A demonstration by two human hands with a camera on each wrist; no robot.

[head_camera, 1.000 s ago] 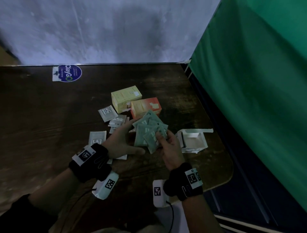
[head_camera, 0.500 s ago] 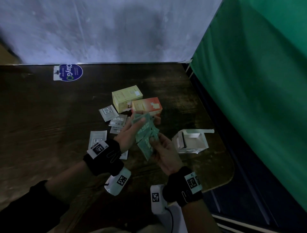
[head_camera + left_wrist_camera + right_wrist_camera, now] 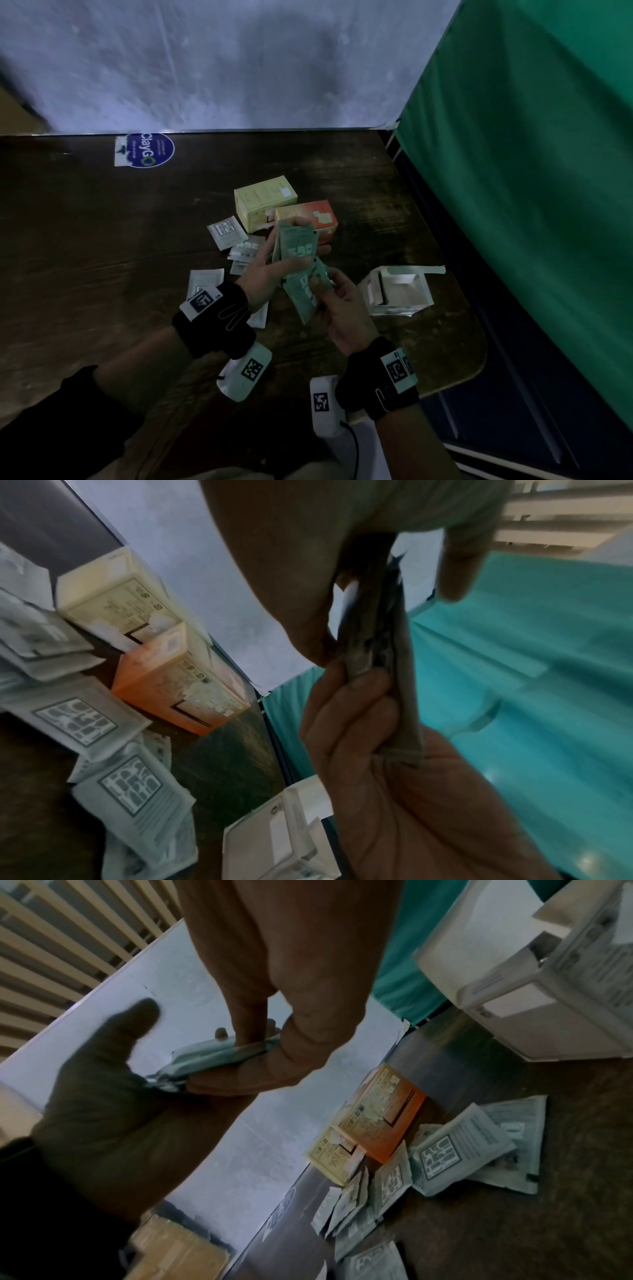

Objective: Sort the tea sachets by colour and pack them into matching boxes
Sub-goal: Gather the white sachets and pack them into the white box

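Your right hand (image 3: 342, 310) pinches the near end of a bundle of pale green paper tea sachets (image 3: 301, 270), thumb on top, above the dark wooden counter (image 3: 102, 274). Your left hand (image 3: 270, 270) curls round the bundle's far end. Right of your right hand sits an open white cardboard box (image 3: 399, 291). Left of your left hand lie loose white sachets (image 3: 227, 231). Beyond both hands stand an orange cardboard box (image 3: 308, 214) and a yellow cardboard box (image 3: 263, 200).
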